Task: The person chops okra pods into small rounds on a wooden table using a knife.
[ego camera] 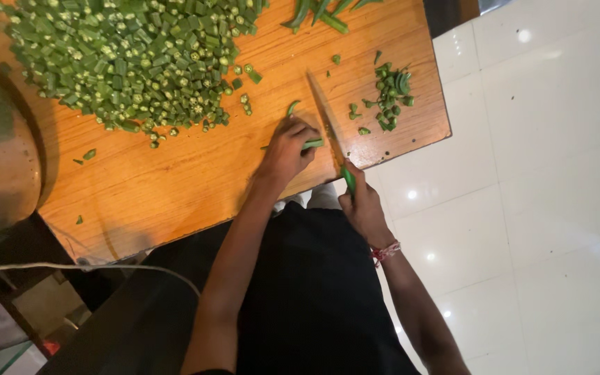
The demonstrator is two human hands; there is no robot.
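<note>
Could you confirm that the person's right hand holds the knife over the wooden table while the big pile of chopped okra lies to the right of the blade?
Not quite: in the head view the big pile of chopped okra lies to the left of the blade. The right hand does hold the knife over the wooden table.

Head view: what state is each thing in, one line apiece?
Okra pod: whole, pinned flat under the left hand.
Knife: gripped by the right hand, blade on the wooden table beside the pod.
Big okra pile: sliced into rounds.
Small okra heap: cut scraps.
Uncut pods: whole, at the far edge.
</note>
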